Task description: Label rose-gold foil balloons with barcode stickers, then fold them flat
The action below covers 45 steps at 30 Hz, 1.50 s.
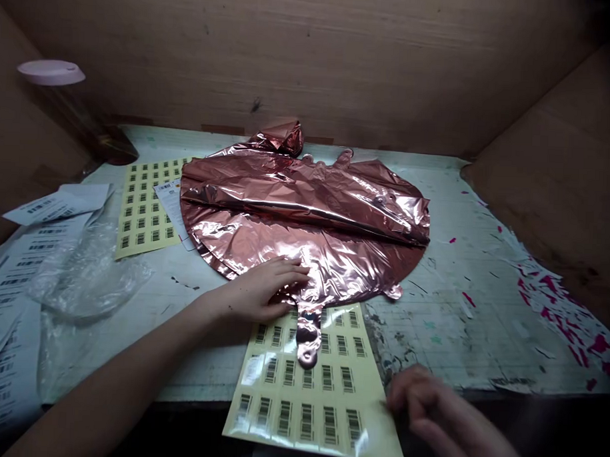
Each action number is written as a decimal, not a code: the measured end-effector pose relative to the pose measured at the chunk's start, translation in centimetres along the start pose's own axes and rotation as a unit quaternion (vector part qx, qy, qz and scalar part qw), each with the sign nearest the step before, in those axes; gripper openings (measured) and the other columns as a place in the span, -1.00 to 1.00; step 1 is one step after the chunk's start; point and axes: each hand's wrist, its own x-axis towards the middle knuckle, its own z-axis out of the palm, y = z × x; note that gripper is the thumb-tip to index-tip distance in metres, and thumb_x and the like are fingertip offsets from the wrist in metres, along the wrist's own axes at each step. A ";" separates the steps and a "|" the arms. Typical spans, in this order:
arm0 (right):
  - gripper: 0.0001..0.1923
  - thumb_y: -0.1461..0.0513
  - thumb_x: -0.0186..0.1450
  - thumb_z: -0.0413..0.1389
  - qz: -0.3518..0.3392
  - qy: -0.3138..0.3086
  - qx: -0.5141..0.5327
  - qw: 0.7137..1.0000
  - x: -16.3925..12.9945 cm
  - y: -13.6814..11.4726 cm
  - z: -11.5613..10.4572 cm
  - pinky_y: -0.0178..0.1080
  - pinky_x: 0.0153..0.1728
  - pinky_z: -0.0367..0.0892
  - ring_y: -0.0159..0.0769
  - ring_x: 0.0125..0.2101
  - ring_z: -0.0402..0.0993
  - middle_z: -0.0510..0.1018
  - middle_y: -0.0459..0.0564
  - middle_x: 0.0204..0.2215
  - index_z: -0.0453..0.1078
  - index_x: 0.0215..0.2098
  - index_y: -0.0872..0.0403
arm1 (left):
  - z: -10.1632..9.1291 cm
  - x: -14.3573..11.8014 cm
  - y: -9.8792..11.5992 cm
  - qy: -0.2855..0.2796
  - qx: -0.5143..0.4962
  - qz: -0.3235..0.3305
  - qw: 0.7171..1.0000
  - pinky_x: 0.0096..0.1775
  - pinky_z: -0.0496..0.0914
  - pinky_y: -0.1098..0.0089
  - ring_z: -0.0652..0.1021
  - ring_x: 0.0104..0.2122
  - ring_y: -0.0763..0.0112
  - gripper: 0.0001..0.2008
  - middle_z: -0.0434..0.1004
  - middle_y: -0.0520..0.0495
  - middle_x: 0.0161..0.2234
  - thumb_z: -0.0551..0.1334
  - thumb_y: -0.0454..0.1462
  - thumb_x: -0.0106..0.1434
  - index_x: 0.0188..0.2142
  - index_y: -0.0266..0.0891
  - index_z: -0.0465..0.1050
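Deflated, rose-gold foil balloons (pixel 309 248) lie in a flat, creased pile on the table, their narrow tail hanging toward me. My left hand (pixel 265 290) rests on the near edge of the foil, its fingers stretched out. Partly under the foil is a yellowish sheet of barcode stickers (pixel 306 395), which juts past the table's front edge. Several sticker places at its right side are bare. At that right edge is my right hand (pixel 436 413), slightly blurred, with the fingers curled together. What its fingertips pinch, if anything, cannot be made out.
Another barcode sticker sheet (pixel 148 210) and a small printed card (pixel 173 207) lie left of the foil. Printed label papers (pixel 31 265) and clear plastic wrap (pixel 90 274) cover the left side. A pink-lidded bottle (pixel 79 110) leans back left. Cardboard walls (pixel 311 62) enclose the table.
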 end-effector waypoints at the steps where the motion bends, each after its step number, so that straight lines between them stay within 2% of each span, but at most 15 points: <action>1: -0.83 0.22 0.45 -0.09 0.009 0.005 0.006 1.000 0.0 -0.2 -0.7 -0.31 -0.29 0.46 -0.27 -0.26 0.47 0.47 -0.03 -0.30 0.24 -0.31 -0.05 | 0.0 -0.1 -0.1 -0.002 0.002 0.000 1.000 0.30 0.12 -0.01 0.21 0.31 0.12 -0.46 0.25 -0.19 0.28 0.26 -0.26 0.27 0.23 -0.17 0.26; 4: -0.83 0.21 0.44 -0.06 0.034 -0.002 0.008 0.999 0.0 -0.6 -1.7 -0.29 -0.27 0.47 -0.25 -0.27 0.49 0.49 -0.01 -0.29 0.28 -0.32 -0.05 | 0.3 0.0 -0.3 -0.001 0.016 -0.001 1.000 0.30 0.10 -0.05 0.17 0.33 0.07 -0.49 0.23 -0.17 0.29 0.28 -0.19 0.28 0.20 -0.15 0.30; 7: -0.82 0.19 0.43 -0.03 0.036 0.012 0.065 0.997 1.0 -1.3 -1.2 -0.28 -0.35 0.47 -0.25 -0.35 0.48 0.48 -0.01 -0.36 0.30 -0.35 -0.03 | 0.9 0.3 -0.6 0.013 0.022 0.014 1.000 0.30 0.08 -0.05 0.20 0.31 0.05 -0.51 0.32 -0.17 0.24 0.31 -0.20 0.25 0.16 -0.17 0.33; 10: -0.96 0.19 0.40 0.05 0.023 0.063 0.116 0.991 4.8 -1.8 0.0 -0.25 -0.30 0.46 -0.25 -0.30 0.47 0.46 -0.02 -0.34 0.31 -0.24 -0.04 | 1.3 0.5 -0.6 0.029 0.018 0.004 0.999 0.27 0.13 -0.04 0.26 0.28 0.04 -0.41 0.35 -0.23 0.21 0.35 -0.20 0.21 0.20 -0.20 0.27; 15: -0.81 0.20 0.35 0.11 0.006 -0.025 0.131 0.991 14.1 -0.1 2.2 -0.21 -0.24 0.43 -0.29 -0.26 0.43 0.43 -0.06 -0.26 0.24 -0.08 -0.01 | 1.3 0.4 -0.3 0.055 0.008 -0.026 0.998 0.23 0.20 -0.02 0.30 0.25 0.03 -0.26 0.34 -0.29 0.21 0.40 -0.19 0.16 0.27 -0.22 0.16; 17: -0.82 0.23 0.35 0.08 0.008 -0.032 0.111 0.993 16.1 1.0 2.6 -0.23 -0.29 0.41 -0.32 -0.31 0.40 0.41 -0.08 -0.29 0.23 -0.09 0.00 | 1.3 0.4 -0.3 0.056 0.002 -0.031 0.998 0.21 0.24 -0.02 0.34 0.22 0.03 -0.19 0.33 -0.28 0.22 0.41 -0.18 0.14 0.31 -0.19 0.11; 20: -0.82 0.26 0.34 0.06 0.001 -0.034 0.079 0.996 16.9 2.0 2.9 -0.25 -0.33 0.37 -0.33 -0.32 0.39 0.41 -0.09 -0.31 0.23 -0.08 0.01 | 1.5 0.4 -0.5 0.065 -0.012 -0.027 0.997 0.21 0.24 -0.02 0.35 0.20 0.04 -0.17 0.31 -0.27 0.22 0.40 -0.16 0.15 0.32 -0.16 0.06; 24: -0.83 0.27 0.34 0.05 -0.017 -0.019 0.028 0.999 16.4 1.7 3.1 -0.25 -0.33 0.35 -0.33 -0.34 0.40 0.43 -0.10 -0.33 0.24 -0.09 0.02 | 1.8 0.4 -0.5 0.107 -0.011 -0.022 0.994 0.11 0.34 0.04 0.41 0.11 0.06 -0.19 0.38 -0.28 0.14 0.43 -0.18 0.09 0.27 -0.20 0.13; 26: -0.86 0.29 0.33 0.06 -0.017 -0.005 -0.021 1.000 16.4 1.4 3.5 -0.25 -0.35 0.34 -0.31 -0.36 0.39 0.44 -0.09 -0.34 0.25 -0.13 0.03 | 1.9 0.4 -0.1 0.121 0.030 0.014 0.992 0.04 0.39 0.09 0.42 0.07 0.06 -0.44 0.45 -0.24 0.05 0.40 -0.21 0.14 0.11 -0.20 0.34; 29: -0.82 0.33 0.28 0.09 -0.023 0.039 -0.112 0.993 16.8 1.2 4.1 -0.19 -0.26 0.35 -0.24 -0.26 0.40 0.43 -0.01 -0.25 0.28 -0.14 0.04 | 1.8 0.4 1.4 0.065 0.082 0.139 0.985 0.07 0.37 0.16 0.47 0.03 0.14 -0.87 0.58 -0.13 -0.09 0.25 -0.30 0.31 -0.16 -0.19 0.52; 32: -0.73 0.28 0.26 0.17 -0.006 0.115 -0.180 0.977 16.6 1.1 4.3 -0.12 -0.19 0.38 -0.14 -0.16 0.38 0.33 0.10 -0.08 0.29 -0.08 0.05 | 1.8 0.2 2.7 0.005 0.026 0.180 0.983 0.03 0.41 0.28 0.57 -0.10 0.26 -0.82 0.63 -0.11 -0.13 0.17 -0.34 0.36 -0.15 -0.20 0.56; 36: -0.91 0.27 0.35 0.06 -0.017 0.187 -0.218 0.958 12.7 0.4 3.5 -0.11 -0.26 0.39 -0.12 -0.20 0.40 0.37 0.11 -0.17 0.33 -0.17 0.05 | 1.9 0.1 2.8 0.019 -0.127 0.063 0.990 -0.17 0.48 0.48 0.64 -0.25 0.41 -0.77 0.66 -0.06 -0.20 0.15 -0.38 0.36 -0.11 -0.16 0.58; 39: -0.87 0.29 0.39 0.01 -0.025 0.143 -0.199 0.969 7.2 0.0 3.8 -0.21 -0.39 0.38 -0.22 -0.35 0.43 0.41 0.00 -0.36 0.36 -0.31 0.03 | 2.1 0.7 1.9 0.046 -0.241 -0.055 0.968 -0.32 0.49 0.50 0.65 -0.37 0.40 -0.88 0.67 -0.04 -0.34 0.31 -0.29 0.24 -0.23 -0.22 0.60; 42: -0.91 0.30 0.37 0.07 -0.019 0.150 -0.187 0.971 2.7 0.6 5.5 -0.22 -0.35 0.43 -0.22 -0.31 0.45 0.43 0.01 -0.34 0.40 -0.19 0.04 | 1.8 1.7 1.1 0.011 -0.359 -0.089 0.929 -0.28 0.51 0.44 0.64 -0.33 0.37 -0.85 0.65 -0.06 -0.33 0.38 -0.26 0.17 -0.26 -0.26 0.61; 45: -0.83 0.32 0.36 0.10 -0.030 0.201 -0.193 0.960 1.0 1.4 7.3 -0.20 -0.27 0.44 -0.21 -0.24 0.42 0.41 0.04 -0.28 0.40 -0.08 0.06 | 0.7 3.0 0.6 0.032 -0.350 -0.119 0.929 -0.18 0.50 0.37 0.61 -0.28 0.37 -0.90 0.63 -0.06 -0.30 0.31 -0.29 0.22 -0.29 -0.25 0.59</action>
